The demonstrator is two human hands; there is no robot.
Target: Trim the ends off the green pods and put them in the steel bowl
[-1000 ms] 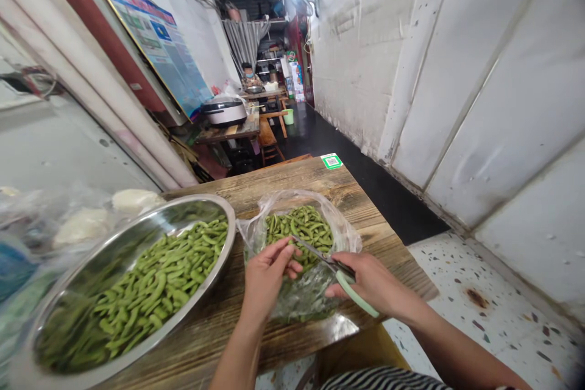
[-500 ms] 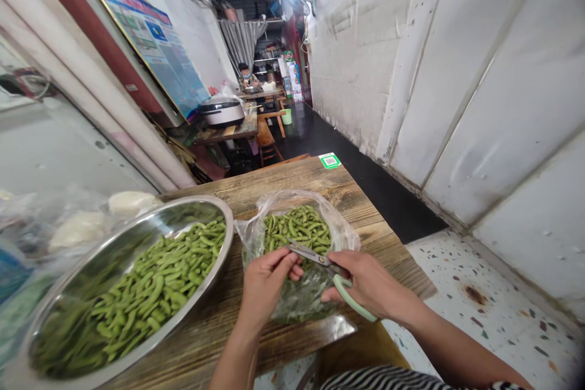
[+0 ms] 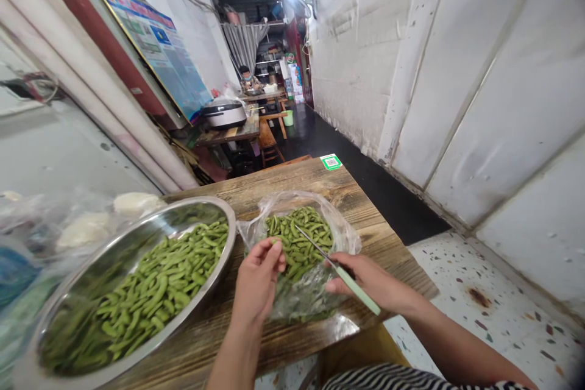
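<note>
My right hand (image 3: 365,280) is wrapped round the pale green handles of a pair of scissors (image 3: 354,289), whose blades point up and left over the bag. My left hand (image 3: 260,271) is pinched shut, with a bit of green showing at the fingertips; it looks like an edamame pod (image 3: 276,241), mostly hidden by the fingers. Below and between both hands lies a clear plastic bag (image 3: 336,219), spread open and holding many edamame pods (image 3: 304,234). To the left stands a large steel bowl (image 3: 231,225) with a big heap of green pods (image 3: 155,292) inside.
The wooden table (image 3: 379,237) carries a green QR-code card (image 3: 331,162) at its far corner. Plastic bags (image 3: 86,225) crowd the left beyond the bowl. Further off, a rice cooker (image 3: 223,113) sits on another table, and a person (image 3: 249,80) sits behind that.
My left hand has drawn back left and slightly down, away from the blade tips. The scissors have turned edge-on, and their blades now look closed together.
</note>
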